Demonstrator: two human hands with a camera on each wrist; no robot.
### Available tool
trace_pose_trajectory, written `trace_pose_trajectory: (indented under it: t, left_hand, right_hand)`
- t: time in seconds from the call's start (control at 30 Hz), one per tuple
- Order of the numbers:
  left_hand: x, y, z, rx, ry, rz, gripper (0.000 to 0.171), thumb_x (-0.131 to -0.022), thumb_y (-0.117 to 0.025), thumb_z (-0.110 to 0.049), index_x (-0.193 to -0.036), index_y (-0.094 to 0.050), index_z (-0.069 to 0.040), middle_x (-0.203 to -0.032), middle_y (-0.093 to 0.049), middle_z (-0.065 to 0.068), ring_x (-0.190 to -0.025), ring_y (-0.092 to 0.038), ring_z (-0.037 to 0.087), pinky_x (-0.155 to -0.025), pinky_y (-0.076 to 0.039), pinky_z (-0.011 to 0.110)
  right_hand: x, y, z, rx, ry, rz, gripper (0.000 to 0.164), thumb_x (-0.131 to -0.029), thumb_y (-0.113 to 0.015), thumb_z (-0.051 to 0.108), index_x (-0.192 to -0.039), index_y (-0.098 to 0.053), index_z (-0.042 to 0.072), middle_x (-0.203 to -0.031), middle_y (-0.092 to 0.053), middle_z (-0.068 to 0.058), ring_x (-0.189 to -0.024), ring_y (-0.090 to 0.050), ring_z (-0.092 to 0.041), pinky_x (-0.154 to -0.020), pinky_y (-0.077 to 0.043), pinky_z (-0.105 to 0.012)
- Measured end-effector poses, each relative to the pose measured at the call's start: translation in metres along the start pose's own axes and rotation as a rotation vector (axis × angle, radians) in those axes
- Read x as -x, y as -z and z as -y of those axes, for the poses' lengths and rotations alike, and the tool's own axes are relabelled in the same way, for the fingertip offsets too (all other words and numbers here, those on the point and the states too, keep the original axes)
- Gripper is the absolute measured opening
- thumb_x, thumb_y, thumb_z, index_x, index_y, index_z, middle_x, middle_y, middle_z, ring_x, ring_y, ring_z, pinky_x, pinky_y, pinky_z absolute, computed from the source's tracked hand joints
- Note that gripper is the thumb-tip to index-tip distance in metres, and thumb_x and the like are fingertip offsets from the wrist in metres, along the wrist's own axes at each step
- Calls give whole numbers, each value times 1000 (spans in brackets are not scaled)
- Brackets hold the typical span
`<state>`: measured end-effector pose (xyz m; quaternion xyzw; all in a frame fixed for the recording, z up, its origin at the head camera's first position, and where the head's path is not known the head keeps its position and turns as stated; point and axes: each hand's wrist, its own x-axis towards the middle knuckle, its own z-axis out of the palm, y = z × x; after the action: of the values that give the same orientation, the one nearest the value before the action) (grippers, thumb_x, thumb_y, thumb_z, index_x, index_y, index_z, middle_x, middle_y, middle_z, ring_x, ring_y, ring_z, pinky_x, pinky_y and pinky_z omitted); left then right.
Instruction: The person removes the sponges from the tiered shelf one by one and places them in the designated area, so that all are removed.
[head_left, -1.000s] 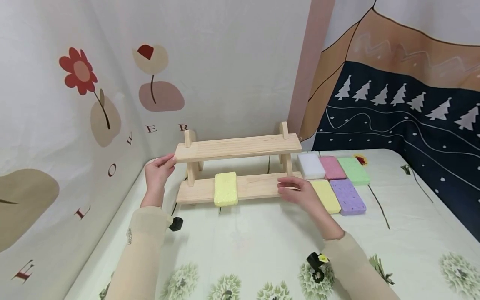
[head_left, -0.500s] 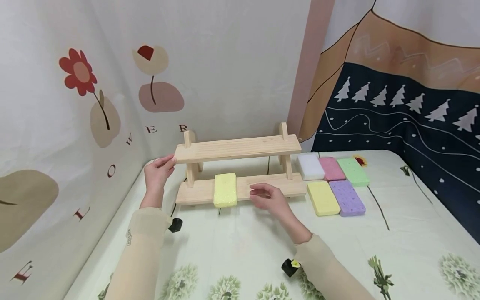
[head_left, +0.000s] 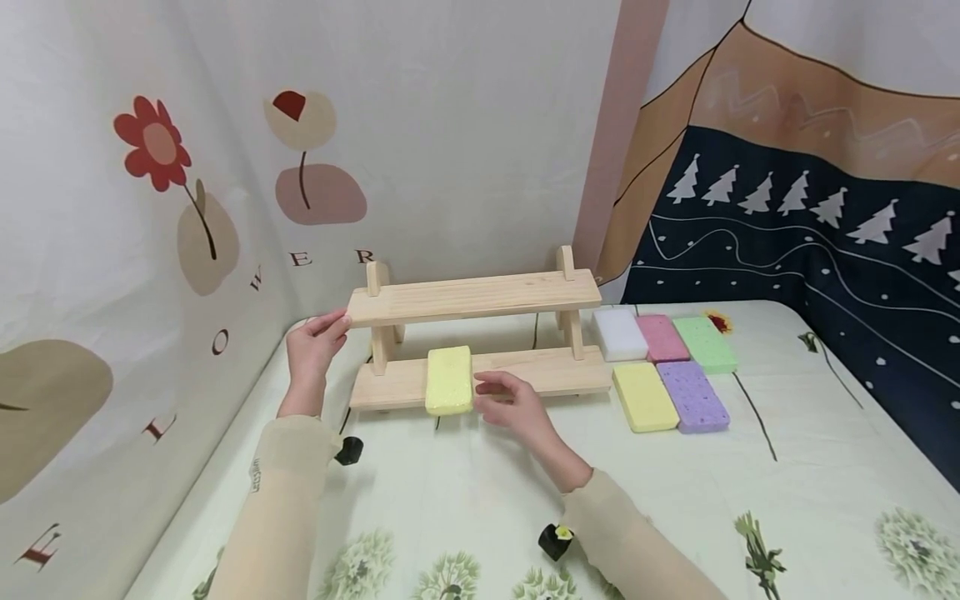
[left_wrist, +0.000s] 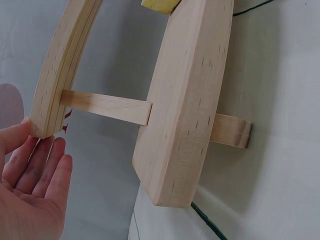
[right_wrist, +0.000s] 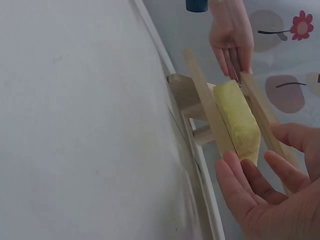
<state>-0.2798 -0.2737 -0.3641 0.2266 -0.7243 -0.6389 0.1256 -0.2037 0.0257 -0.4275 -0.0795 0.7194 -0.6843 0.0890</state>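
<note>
A two-tier wooden rack (head_left: 480, 298) stands near the back wall. With thumb and fingers, my left hand (head_left: 307, 354) pinches the left end of its upper board, as the left wrist view shows at the board end (left_wrist: 47, 120). On the lower board lies a yellow sponge (head_left: 448, 382), its near end jutting past the front edge. My right hand (head_left: 519, 408) is just right of this sponge, fingers loosely bent and spread, holding nothing. In the right wrist view its fingertips are by the sponge's end (right_wrist: 245, 132); whether they touch it, I cannot tell.
Right of the rack, white (head_left: 619, 335), pink (head_left: 663, 338), green (head_left: 705, 343), yellow (head_left: 645, 397) and purple (head_left: 693, 397) sponges lie flat on the table in two rows. Printed cloth walls (head_left: 480, 150) rise behind and at the left.
My right hand has moved left along the front of the lower board, from its right end to beside the yellow sponge. The left hand keeps its pinch on the upper board.
</note>
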Motion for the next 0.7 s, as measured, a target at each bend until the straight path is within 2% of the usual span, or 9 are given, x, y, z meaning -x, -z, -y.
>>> trace_pose_trajectory:
  t: [0.17,0.3,0.43,0.7]
  left_hand:
    - [0,0,-1,0,5,-8,40,-93,-71,-24,-130,-67,-11,-121,-68,-2,-103,-66,3,-104,-53,26]
    - [0,0,-2,2,5,-2,41,-93,-71,-24,-132,-66,-11,-131,-66,3,-106,-66,4,-106,-53,27]
    - [1,0,-2,5,7,3,41,-93,-71,-24,-132,-65,-11,-132,-66,3,-107,-66,4,-106,-52,28]
    - [1,0,-2,-3,11,2,41,-93,-70,-24,-132,-65,-11,-133,-66,3,-108,-66,4,-106,-52,27]
  right_hand:
    - [-2,-10,0,1,25,-25,45,-91,-71,11,-134,-60,5,-122,-64,-22,-103,-70,-24,-80,-64,-35]
    - [-4,-16,1,4,29,-62,45,-89,-73,9,-132,-60,4,-116,-63,-20,-92,-70,-20,-77,-65,-36]
    - [-6,-19,4,-14,5,-90,44,-88,-73,5,-131,-61,4,-112,-62,-18,-84,-67,-12,-78,-65,-37]
    - [-5,-19,2,-8,12,-90,39,-89,-71,0,-127,-64,2,-113,-62,-19,-83,-65,-11,-76,-65,-29]
